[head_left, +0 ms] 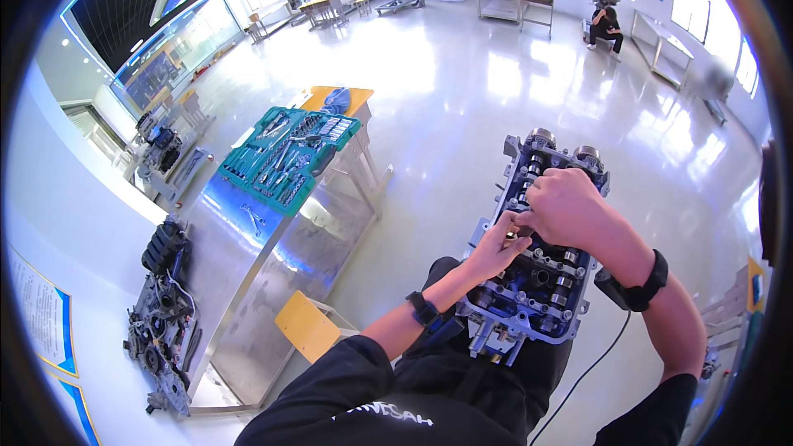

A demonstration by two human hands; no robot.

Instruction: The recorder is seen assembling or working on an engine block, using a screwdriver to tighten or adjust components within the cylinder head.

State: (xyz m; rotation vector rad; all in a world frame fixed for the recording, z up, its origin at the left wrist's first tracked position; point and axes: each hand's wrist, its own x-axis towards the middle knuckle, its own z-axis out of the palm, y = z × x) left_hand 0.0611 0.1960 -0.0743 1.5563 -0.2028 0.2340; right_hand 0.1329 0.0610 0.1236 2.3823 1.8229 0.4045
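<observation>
An engine cylinder head [529, 314] with two camshafts rests in front of me, over my lap. Cam lobes [563, 289] show along its near right side, and round sprockets [542, 137] stand at its far end. My left hand [496, 249] reaches in from the left, thumb and fingers pinched together above the middle of the head. Just beyond and to the right, my right hand [566, 206] is closed with its fingers curled down, its fingertips meeting those of the left. Whatever lies between the fingers is hidden.
To the left, a metal workbench [239, 235] carries a green socket-tool case [289, 153] and loose tools [253, 216]. Engine parts [161, 322] lie at its left end. A yellow stool [307, 326] stands beside it. A black cable [591, 370] hangs at my right wrist. Two people are farther off.
</observation>
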